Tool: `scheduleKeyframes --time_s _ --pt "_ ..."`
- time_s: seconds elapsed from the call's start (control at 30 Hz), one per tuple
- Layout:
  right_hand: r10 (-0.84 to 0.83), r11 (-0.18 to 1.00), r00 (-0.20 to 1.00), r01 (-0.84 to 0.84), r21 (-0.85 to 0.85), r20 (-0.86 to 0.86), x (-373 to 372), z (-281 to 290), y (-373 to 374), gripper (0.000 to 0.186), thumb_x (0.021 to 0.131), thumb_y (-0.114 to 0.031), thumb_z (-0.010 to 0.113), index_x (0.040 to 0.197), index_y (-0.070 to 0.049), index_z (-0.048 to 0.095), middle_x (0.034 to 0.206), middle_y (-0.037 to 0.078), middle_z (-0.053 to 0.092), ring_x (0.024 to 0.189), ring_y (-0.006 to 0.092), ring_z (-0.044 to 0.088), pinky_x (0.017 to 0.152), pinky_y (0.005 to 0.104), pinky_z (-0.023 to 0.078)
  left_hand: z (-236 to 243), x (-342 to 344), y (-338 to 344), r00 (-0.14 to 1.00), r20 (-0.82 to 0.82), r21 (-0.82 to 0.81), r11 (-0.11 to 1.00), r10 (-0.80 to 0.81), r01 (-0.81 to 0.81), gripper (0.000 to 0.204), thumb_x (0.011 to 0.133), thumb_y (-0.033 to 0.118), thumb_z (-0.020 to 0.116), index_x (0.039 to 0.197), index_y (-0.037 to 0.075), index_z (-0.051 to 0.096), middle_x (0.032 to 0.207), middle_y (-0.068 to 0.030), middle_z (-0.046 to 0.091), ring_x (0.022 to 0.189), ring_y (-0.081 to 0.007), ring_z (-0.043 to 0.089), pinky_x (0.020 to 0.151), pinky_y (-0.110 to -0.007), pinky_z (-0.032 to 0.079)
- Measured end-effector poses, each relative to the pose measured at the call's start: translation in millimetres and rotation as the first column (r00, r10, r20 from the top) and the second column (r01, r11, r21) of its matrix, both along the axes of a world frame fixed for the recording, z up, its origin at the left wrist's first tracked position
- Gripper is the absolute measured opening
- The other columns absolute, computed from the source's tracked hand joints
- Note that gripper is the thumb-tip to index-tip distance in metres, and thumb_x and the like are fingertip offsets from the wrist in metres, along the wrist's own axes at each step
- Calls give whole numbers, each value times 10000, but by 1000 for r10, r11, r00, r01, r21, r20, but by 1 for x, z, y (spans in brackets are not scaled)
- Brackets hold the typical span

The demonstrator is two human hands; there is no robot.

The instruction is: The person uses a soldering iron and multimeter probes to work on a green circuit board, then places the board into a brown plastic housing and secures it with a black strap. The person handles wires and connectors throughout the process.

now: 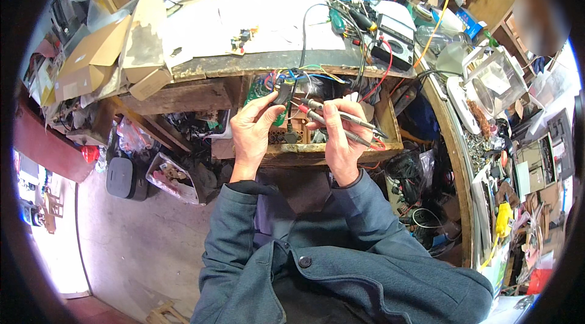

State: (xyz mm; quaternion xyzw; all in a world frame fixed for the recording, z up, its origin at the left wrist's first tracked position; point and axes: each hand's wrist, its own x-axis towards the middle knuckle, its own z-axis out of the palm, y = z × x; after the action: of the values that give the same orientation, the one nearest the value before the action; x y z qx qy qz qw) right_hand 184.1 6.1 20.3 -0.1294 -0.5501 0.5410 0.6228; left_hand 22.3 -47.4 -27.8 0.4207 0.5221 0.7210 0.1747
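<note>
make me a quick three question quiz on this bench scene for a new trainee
1. Which hand holds the two test probes?
2. True or false: the wooden drawer under the bench edge is fully shut.
3. Where does the white and black meter stand?
a) inside the drawer
b) on the workbench
c) on the floor

Key: 1. The right hand. 2. False, it is pulled open. 3. b
</note>
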Motion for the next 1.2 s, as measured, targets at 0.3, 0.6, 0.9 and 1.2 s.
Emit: scheduleKeyframes --time_s 0.3,0.6,0.9,1.2 --pt "0 999 998 -3 45 69 -3 -2 -3 105 1050 -64 662 1098 29 659 935 101 735 750 133 724 665 260 601 7 4 -1 999 41 -17 1000 13 -12 320 901 69 836 1210 5 781 1052 -64 774 899 -99 676 780 -238 542" --pt "-10 996 993 -1 93 114 -2 -4 -1 106 1049 -60 662 1096 35 667 929 99 737 759 117 720 671 251 599 6 4 -1 1000 14 17 1000 13 -13 319 902 49 829 1213 0 777 1078 -72 774 919 -103 696 786 -236 568" --pt "75 997 996 -75 -5 44 -3 -10 6 118 1056 -70 651 1124 27 648 956 128 739 768 162 731 689 295 619 12 7 -6 991 117 40 997 -65 61 343 898 -27 807 1235 -26 741 1105 -95 765 980 -164 750 848 -277 629" --pt "88 990 996 -85 -113 22 0 -22 15 147 1054 -94 654 1149 16 635 1003 162 742 805 224 760 677 342 651 3 9 -1 985 147 97 993 -87 73 315 882 -72 805 1180 -15 720 1065 -63 754 940 -121 726 833 -268 617"
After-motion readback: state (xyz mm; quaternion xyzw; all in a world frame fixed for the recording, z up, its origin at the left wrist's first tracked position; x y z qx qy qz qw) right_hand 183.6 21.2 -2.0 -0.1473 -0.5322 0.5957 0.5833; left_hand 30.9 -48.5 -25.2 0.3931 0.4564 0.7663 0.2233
